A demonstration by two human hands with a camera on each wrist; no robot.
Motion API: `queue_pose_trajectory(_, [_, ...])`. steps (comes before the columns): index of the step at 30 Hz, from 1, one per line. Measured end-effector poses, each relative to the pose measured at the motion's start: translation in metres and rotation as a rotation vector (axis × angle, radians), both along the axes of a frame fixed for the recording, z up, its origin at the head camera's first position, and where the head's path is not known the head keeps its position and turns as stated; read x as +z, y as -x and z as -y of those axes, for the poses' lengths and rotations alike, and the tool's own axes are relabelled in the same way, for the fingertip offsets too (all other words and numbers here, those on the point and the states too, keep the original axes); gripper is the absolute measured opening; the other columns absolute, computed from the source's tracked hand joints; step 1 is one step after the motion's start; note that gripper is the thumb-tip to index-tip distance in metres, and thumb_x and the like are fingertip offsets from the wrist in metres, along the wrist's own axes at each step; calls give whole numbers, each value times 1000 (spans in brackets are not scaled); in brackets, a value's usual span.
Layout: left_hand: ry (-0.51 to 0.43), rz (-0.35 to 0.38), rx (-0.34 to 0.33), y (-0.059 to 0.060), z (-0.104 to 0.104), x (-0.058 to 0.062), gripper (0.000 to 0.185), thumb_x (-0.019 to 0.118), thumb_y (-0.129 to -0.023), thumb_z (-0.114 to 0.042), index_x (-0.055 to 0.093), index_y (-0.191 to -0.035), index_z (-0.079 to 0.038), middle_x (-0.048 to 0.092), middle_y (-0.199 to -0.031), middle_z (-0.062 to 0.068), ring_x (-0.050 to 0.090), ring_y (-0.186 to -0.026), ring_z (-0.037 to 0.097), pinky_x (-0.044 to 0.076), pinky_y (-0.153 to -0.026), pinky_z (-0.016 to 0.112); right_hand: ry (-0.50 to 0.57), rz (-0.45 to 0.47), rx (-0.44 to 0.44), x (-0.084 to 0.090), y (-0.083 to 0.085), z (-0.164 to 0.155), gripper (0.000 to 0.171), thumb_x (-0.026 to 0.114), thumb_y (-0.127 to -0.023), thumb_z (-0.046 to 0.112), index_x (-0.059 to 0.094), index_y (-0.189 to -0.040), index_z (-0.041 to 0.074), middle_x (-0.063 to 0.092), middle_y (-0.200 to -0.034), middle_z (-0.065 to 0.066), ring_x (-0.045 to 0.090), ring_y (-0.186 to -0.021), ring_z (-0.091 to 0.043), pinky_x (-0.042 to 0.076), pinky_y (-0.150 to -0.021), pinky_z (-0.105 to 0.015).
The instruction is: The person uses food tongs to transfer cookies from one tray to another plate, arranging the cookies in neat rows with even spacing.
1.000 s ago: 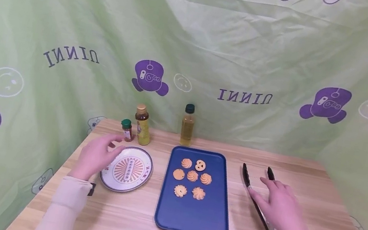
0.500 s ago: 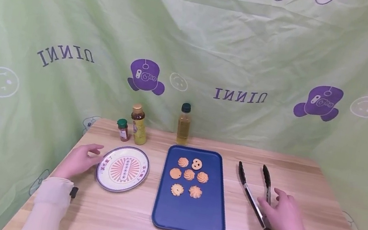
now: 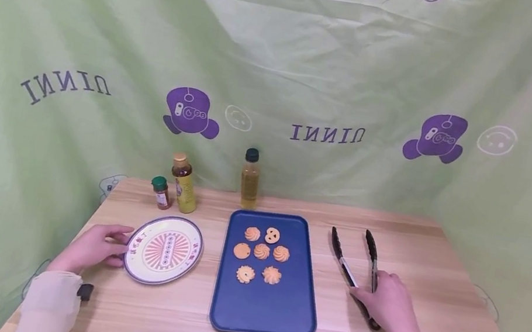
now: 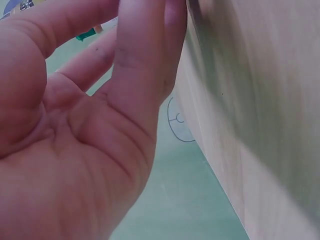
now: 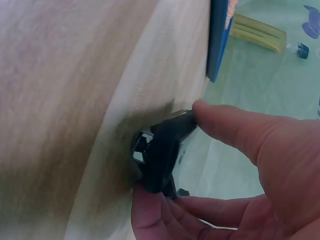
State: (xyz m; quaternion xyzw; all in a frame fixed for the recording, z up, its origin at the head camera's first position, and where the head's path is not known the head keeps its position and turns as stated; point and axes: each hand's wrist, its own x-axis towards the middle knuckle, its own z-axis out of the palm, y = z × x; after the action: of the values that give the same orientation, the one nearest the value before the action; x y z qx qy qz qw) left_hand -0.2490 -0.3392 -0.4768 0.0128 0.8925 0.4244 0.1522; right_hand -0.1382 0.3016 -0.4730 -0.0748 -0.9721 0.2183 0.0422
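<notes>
In the head view my left hand (image 3: 94, 247) is at the left rim of a round white plate (image 3: 145, 270) with a blue edge and red pattern. Its fingers are loosely bent, fingertips right at the rim; in the left wrist view they hide most of what lies beyond. My right hand (image 3: 388, 304) holds black-and-silver tongs (image 3: 347, 272) near their joined end, the two arms spread apart on the table. The right wrist view shows the thumb on one side of the tongs (image 5: 167, 150) and fingers on the other. Several cookies (image 3: 261, 251) lie on a blue tray (image 3: 266, 315) between the hands.
Behind the plate stand a small green-capped jar (image 3: 161, 193) and a yellow-labelled bottle (image 3: 185, 184). An oil bottle (image 3: 249, 181) with a dark cap stands behind the tray. A green printed curtain (image 3: 282, 74) surrounds the wooden table (image 3: 152, 324).
My left hand has come down from above the plate to its left rim. My right hand has lowered onto the tongs and closed around them. The head view has turned slightly right.
</notes>
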Motion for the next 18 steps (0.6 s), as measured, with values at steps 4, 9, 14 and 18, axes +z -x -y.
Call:
queue_pose_trajectory(4, [-5,8,14,-4,0,-1,62,73,-104,1,50,-160,11,64,-140,35,77,-90,17,74,-78,33,3,22,-10,-3,4,1,57,92,-88,45,64,-91,-5,66,-88,-22,63,-81,-35,60,-77,-59])
queue_pose_trajectory(9, [-12,14,15,-2,-4,0,60,74,-103,1,53,-159,10,66,-138,32,77,-91,17,74,-78,32,4,44,-33,-6,4,-3,58,91,-89,48,62,-85,-2,63,-80,-18,59,-73,-32,55,-65,-50])
queue_pose_trajectory(14, [-16,13,27,-4,-4,1,60,73,-104,1,52,-160,10,65,-140,33,77,-90,17,74,-78,32,-18,26,-24,-5,7,-4,56,91,-90,42,63,-87,-7,62,-84,-24,59,-74,-35,58,-66,-56])
queue_pose_trajectory(18, [-17,17,35,-8,-2,2,61,72,-104,2,51,-160,10,64,-140,33,77,-91,17,74,-79,32,16,34,-18,-3,9,-6,56,90,-90,43,63,-88,-6,63,-90,-26,61,-77,-35,60,-69,-56])
